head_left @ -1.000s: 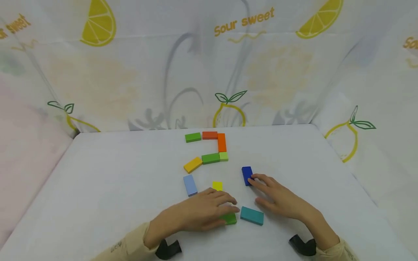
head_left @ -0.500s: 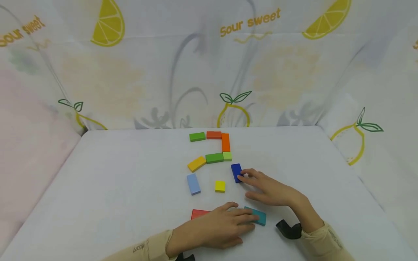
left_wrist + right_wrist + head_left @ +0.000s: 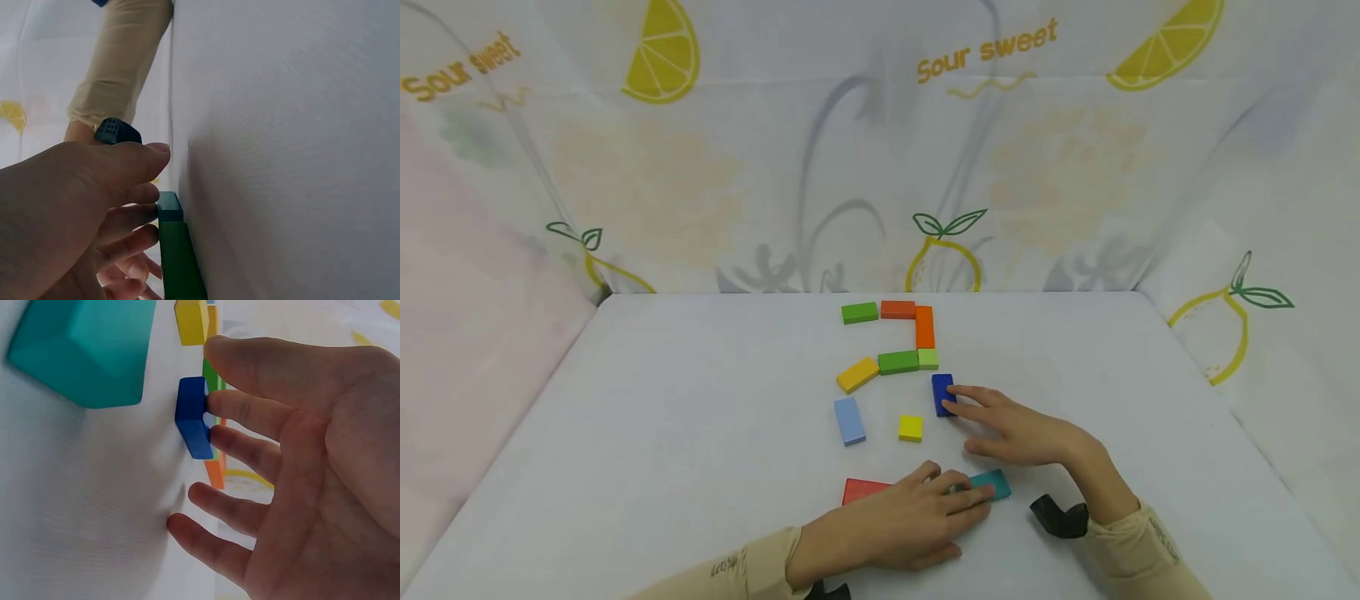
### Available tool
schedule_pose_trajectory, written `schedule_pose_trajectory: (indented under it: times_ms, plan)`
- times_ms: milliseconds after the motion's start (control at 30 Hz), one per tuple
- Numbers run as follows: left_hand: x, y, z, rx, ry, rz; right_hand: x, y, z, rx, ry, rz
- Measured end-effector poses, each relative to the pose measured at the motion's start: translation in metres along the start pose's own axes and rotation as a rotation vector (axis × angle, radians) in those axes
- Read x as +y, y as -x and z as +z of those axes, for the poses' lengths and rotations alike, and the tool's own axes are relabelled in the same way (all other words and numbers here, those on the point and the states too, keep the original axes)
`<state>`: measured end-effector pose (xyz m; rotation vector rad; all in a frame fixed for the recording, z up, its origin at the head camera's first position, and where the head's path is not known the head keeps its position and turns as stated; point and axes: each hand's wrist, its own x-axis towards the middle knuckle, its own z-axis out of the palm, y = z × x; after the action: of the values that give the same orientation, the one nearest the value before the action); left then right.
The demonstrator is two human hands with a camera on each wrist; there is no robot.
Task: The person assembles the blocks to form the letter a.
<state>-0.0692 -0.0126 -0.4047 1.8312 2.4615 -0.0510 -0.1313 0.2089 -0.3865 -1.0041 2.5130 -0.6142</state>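
Observation:
My right hand point(image 3: 1026, 429) reaches over the table, two fingertips touching the top of a dark blue block point(image 3: 943, 395). In the right wrist view its fingers point(image 3: 244, 403) are spread and nearly straight, with the thumb free of the block. My left hand point(image 3: 906, 517) lies low over a row of blocks, fingertips on a teal block point(image 3: 995, 483). A red block point(image 3: 862, 490) pokes out behind that hand. Between them a green block point(image 3: 181, 262), mostly hidden in the head view, stands end to end with the teal one in the left wrist view.
Farther back, green point(image 3: 860, 312), red-orange point(image 3: 898, 309), orange point(image 3: 925, 327), light green point(image 3: 928, 359), green point(image 3: 898, 362) and amber point(image 3: 857, 375) blocks form a bent line. A light blue block point(image 3: 850, 421) and a small yellow block point(image 3: 911, 428) lie nearer. Printed cloth walls point(image 3: 760, 167) enclose the white table.
My left hand has moved right onto the teal block, which has turned; the yellow and red blocks have come into view. My right hand has slid the dark blue block left, toward the light green one.

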Motion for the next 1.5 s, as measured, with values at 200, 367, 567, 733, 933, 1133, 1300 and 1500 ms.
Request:
schedule_pose_trajectory:
  times_ms: [200,367,567,733,933,1133,1300,1500]
  plan:
    - [0.0,0.0,0.004,0.043,-0.052,0.005,0.001,0.002,0.002,-0.004,-0.032,0.033]
    - [0.0,0.001,0.005,0.034,-0.013,-0.008,0.003,0.004,0.007,0.013,-0.055,0.019]
    - [0.003,0.002,0.009,0.024,0.031,-0.05,0.008,0.004,0.017,0.01,-0.102,-0.003]
    - [0.002,0.001,0.015,0.066,0.002,-0.104,0.011,-0.001,0.016,0.017,-0.091,-0.002]
    - [0.0,-0.001,0.014,0.105,-0.004,-0.132,0.011,-0.002,0.009,0.028,-0.081,-0.011]
    - [-0.002,-0.001,0.011,0.115,-0.034,-0.167,0.011,-0.004,0.003,0.063,-0.081,0.011]
    - [0.0,-0.001,0.012,0.111,-0.023,-0.184,0.012,-0.003,0.004,0.075,-0.097,0.026]
    - [0.004,0.001,0.013,0.107,-0.043,-0.213,0.013,-0.003,0.009,0.105,-0.083,0.002]
